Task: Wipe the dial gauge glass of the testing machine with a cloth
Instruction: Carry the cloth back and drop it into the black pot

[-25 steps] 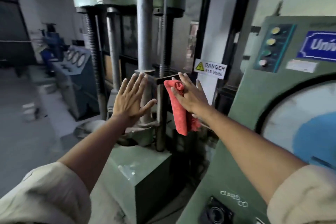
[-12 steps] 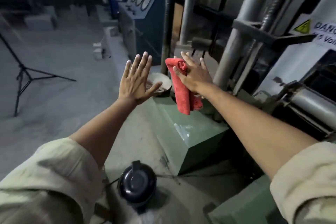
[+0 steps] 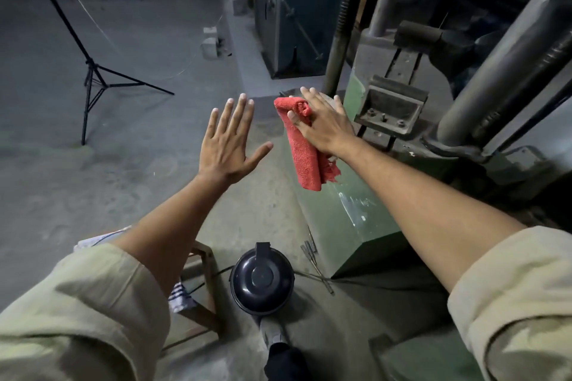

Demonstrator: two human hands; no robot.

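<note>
My right hand (image 3: 325,125) is stretched out in front of me, holding a folded red cloth (image 3: 305,148) pinched under the thumb, the cloth hanging down from the palm. Beside it, my left hand (image 3: 230,144) is raised with fingers spread and holds nothing. Both hands hover in the air above the green base (image 3: 346,219) of the testing machine, touching nothing. The large dial gauge glass is out of view. Only small round dials show on a dark blue cabinet (image 3: 291,9) at the top edge.
Thick steel columns (image 3: 501,71) and a threaded rod (image 3: 343,18) rise on the right. A black tripod (image 3: 93,71) stands on the concrete floor at left. Below me lie a round black device (image 3: 262,280), a wooden stool (image 3: 198,288) with striped cloth, and loose metal rods (image 3: 312,257).
The view has tilted down from the control panel and dial to the floor and machine base. Both hands keep the same raised pose, the cloth still in my right hand.
</note>
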